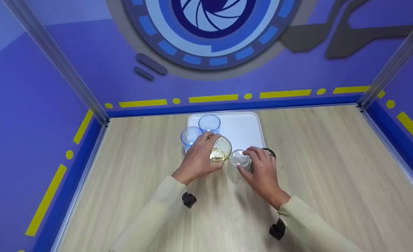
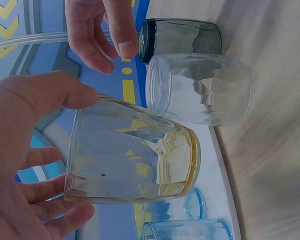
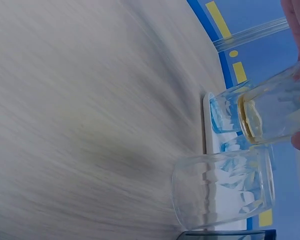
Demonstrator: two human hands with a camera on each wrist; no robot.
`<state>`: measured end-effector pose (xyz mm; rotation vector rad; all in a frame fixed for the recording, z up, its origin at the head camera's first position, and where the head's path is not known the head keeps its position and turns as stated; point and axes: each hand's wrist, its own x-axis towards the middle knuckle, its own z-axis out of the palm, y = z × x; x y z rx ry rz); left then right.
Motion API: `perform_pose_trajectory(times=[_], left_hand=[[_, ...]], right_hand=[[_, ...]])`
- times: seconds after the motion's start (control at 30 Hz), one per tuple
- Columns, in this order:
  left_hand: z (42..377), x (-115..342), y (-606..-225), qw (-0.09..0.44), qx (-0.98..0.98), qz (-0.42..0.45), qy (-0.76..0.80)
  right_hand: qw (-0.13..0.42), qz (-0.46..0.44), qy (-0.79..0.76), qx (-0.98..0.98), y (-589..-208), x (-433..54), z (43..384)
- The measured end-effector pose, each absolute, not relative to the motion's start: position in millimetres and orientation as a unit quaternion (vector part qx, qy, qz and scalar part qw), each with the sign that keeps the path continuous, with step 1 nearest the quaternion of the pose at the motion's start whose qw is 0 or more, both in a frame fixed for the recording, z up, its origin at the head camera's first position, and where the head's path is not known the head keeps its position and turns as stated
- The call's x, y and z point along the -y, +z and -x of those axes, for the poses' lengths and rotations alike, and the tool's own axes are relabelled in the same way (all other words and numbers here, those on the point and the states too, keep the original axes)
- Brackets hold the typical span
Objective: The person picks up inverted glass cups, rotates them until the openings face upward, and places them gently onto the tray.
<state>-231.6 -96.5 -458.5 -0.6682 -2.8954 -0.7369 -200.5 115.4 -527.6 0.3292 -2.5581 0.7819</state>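
Observation:
My left hand (image 1: pixel 200 157) grips a pale amber glass (image 2: pixel 135 155) near its rim, thumb on one side and fingers on the other. In the left wrist view the glass is tilted, its thick base toward the tray. My right hand (image 1: pixel 263 171) hovers over a clear glass (image 3: pixel 220 192), with loosely bent fingers. The left wrist view shows those fingers (image 2: pixel 122 42) apart from the clear glass's rim. A dark grey glass (image 2: pixel 187 37) stands beside the clear one, mostly hidden behind my right hand in the head view.
A white tray (image 1: pixel 245 131) lies against the back of the wooden table (image 1: pixel 150 140). Two blue glasses, one nearer (image 1: pixel 189 137) and one farther back (image 1: pixel 210 123), stand at its left side. Blue-purple panels (image 1: pixel 129 87) enclose the table at the back and sides.

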Motion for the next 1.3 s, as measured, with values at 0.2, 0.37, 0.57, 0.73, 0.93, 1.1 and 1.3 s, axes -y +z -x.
perform_pose_trajectory(times=[0.2, 0.37, 0.57, 0.73, 0.93, 1.1, 1.3], left_hand=[[239, 95, -460, 0.038, 0.946, 0.216, -0.241], [245, 95, -459, 0.045, 0.946, 0.211, -0.243], [250, 93, -462, 0.036, 0.948, 0.200, -0.243], [254, 91, -464, 0.030, 0.951, 0.191, -0.240], [258, 89, -467, 0.027, 0.952, 0.186, -0.243], [261, 88, -469, 0.028, 0.950, 0.189, -0.248], [265, 87, -471, 0.023, 0.949, 0.188, -0.251]], right_hand=[[0.199, -0.118, 0.287, 0.930, -529, -115, 201], [0.194, -0.117, 0.279, 0.933, -531, -115, 201], [0.181, -0.116, 0.269, 0.939, -531, -114, 202], [0.162, -0.110, 0.261, 0.945, -533, -114, 203], [0.148, -0.113, 0.254, 0.949, -534, -115, 205], [0.138, -0.116, 0.245, 0.953, -536, -116, 207], [0.130, -0.121, 0.233, 0.956, -537, -115, 209]])
